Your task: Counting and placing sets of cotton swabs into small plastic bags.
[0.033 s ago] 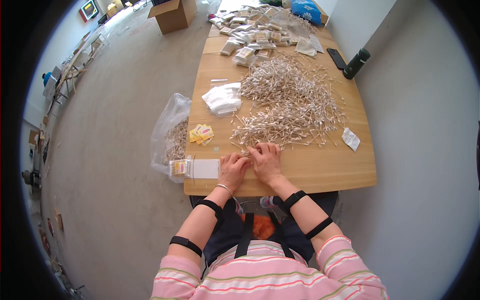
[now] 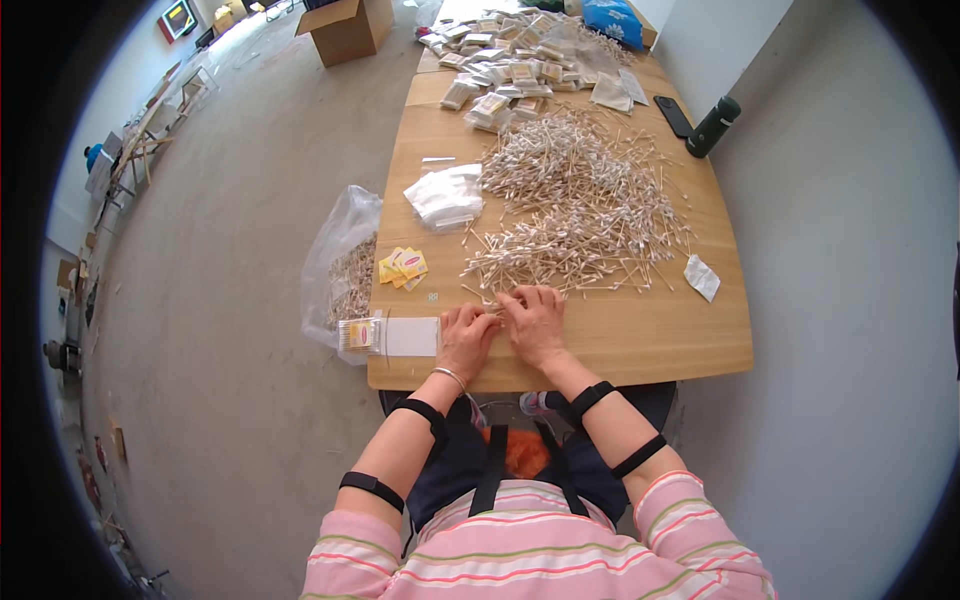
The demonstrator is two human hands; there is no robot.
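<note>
A big heap of cotton swabs [image 2: 575, 185] with pale sticks and white tips covers the middle of the table. At its near edge my left hand [image 2: 466, 340] and my right hand [image 2: 536, 326] are close together, fingers curled and closed on cotton swabs at the fingertips. My own fingers hide most of these swabs. Left of my left hand lies a white card [image 2: 411, 337], and beyond it a filled clear pack of swabs [image 2: 359, 336] at the table's left edge. Yellow printed cards [image 2: 405, 264] sit a little farther off, and flat clear bags [image 2: 445, 197] beyond those.
Many filled packs [image 2: 510, 60] are piled at the table's far end. A dark bottle [image 2: 714, 127] and a black phone [image 2: 673, 117] stand by the right edge near the wall. A crumpled white paper [image 2: 702, 278] lies right. A plastic sack of swabs [image 2: 350, 275] hangs beside the left edge.
My right hand has shifted very slightly to the right. All else looks the same.
</note>
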